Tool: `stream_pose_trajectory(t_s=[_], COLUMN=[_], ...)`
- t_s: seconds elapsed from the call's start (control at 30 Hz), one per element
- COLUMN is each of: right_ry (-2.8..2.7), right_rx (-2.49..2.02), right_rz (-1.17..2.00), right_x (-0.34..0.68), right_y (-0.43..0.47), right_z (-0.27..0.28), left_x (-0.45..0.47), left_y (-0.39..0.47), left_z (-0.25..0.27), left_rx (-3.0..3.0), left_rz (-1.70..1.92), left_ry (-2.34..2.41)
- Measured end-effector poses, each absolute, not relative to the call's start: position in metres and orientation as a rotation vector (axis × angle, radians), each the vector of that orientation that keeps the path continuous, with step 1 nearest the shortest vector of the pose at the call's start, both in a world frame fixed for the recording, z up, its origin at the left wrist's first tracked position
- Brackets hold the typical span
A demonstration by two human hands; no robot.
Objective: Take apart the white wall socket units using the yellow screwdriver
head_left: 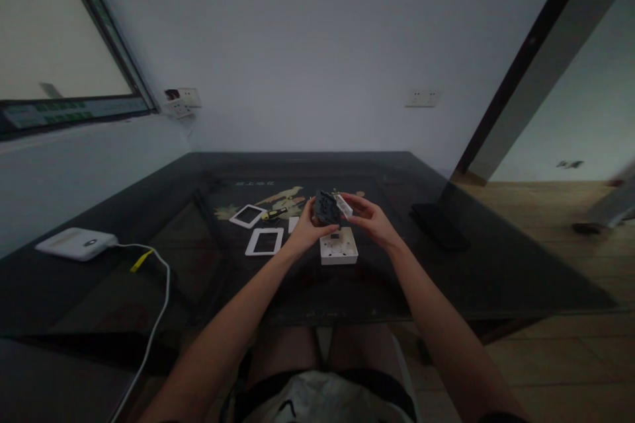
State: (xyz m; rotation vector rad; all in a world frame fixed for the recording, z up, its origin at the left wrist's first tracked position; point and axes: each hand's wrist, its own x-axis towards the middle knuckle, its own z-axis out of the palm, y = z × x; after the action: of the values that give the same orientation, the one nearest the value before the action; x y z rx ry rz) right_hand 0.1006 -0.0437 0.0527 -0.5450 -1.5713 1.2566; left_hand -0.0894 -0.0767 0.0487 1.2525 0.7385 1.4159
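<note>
My left fingers (327, 230) hold the dark grey block (326, 206) over the desk (510, 277), near the white box (338, 260) — my right fingers (360, 201) pinch a small white piece (344, 205) beside that block. Best, I judge, to align them squarely, without forcing.

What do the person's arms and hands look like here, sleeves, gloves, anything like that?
The left hand and right hand are both ungloved, and the slender forearms are bare. No watch, bracelet, marking or attached cable can be made out. What seems to be a dark sleeve edge shows at the picture's bottom.
</note>
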Motion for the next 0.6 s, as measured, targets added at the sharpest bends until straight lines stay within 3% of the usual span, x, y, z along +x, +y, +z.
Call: stream_pose_trajectory(t_s=[0.6], right_ry=[-1.644], right_rx=[-0.566], right_rz=[1.253], right_x=[0.0955], right_y=[-0.0477], right_z=[0.0539], left_x=[-0.0869], left_y=[-0.0859], left_z=[0.0534], left_rx=[1.459], left_rz=[1.484], left_ry=[0.866])
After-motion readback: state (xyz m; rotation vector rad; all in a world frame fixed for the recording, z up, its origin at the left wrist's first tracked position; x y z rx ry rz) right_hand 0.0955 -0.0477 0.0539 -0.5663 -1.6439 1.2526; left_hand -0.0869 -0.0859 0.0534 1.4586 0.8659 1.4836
